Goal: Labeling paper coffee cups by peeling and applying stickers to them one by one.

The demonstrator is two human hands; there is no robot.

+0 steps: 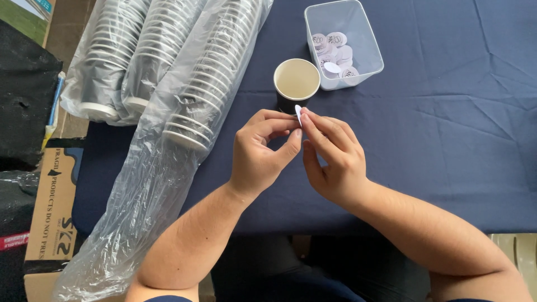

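One sticker: a small white round sticker (298, 114) is seen nearly edge-on, pinched between both hands just in front of the paper cup.
Right hand: the right hand (334, 159) has thumb and forefinger closed on the sticker's lower right edge; the other fingers curl beneath.
Left hand: the left hand (260, 154) has its forefinger bent over the top and its thumb tip pressed at the sticker's left side; the fingertips of both hands meet at the sticker.
Paper cup: a dark paper cup (296, 83) with a pale inside stands upright and open on the cloth, just beyond the fingertips; whether the sticker touches its wall cannot be told.
Sticker tub: a clear plastic tub (369, 42) stands just right of the cup and holds a loose heap of round white stickers (334, 53).
Table: a navy tablecloth (447, 123) covers the table, creased at the right.
Cup stacks: long sleeves of nested cups in clear plastic bags (184, 95) lie on the left of the table, one bag hanging over the near edge.
Floor: a brown cardboard box (53, 207) sits at the lower left, beside the table.
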